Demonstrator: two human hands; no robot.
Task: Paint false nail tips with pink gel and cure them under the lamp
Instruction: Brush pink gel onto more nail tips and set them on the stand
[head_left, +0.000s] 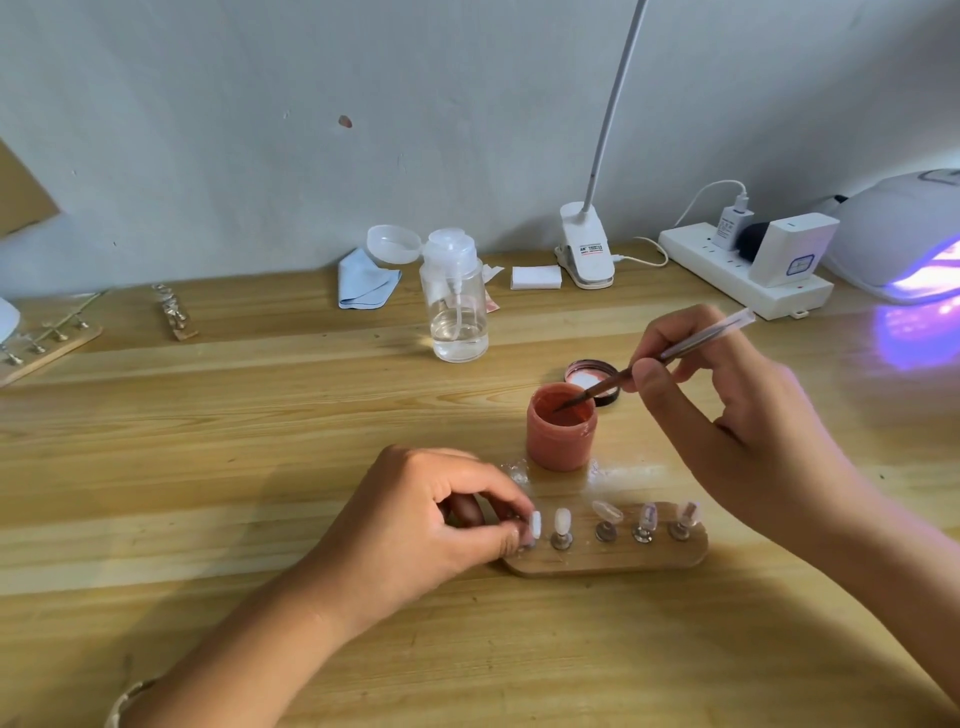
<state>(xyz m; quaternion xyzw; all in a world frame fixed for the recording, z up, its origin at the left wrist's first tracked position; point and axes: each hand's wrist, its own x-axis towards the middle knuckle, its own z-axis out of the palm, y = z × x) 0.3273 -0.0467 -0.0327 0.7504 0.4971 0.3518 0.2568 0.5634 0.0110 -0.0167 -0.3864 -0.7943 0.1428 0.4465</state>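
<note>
On the worktop (260, 441) our right grip (737, 431) is pinching the brush (691, 343) in the gel jar (560, 441); at seven o'clock our left grip (426, 525) is pinching the holder's (613, 558) left-edge nail tip (535, 524).

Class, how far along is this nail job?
Done: jar of pink gel open, lid behind it, curing lamp lit. In hand: right hand dips the brush in the gel; left hand pinches the leftmost nail tip. Left: all five tips on the wooden holder look unpainted.
</note>
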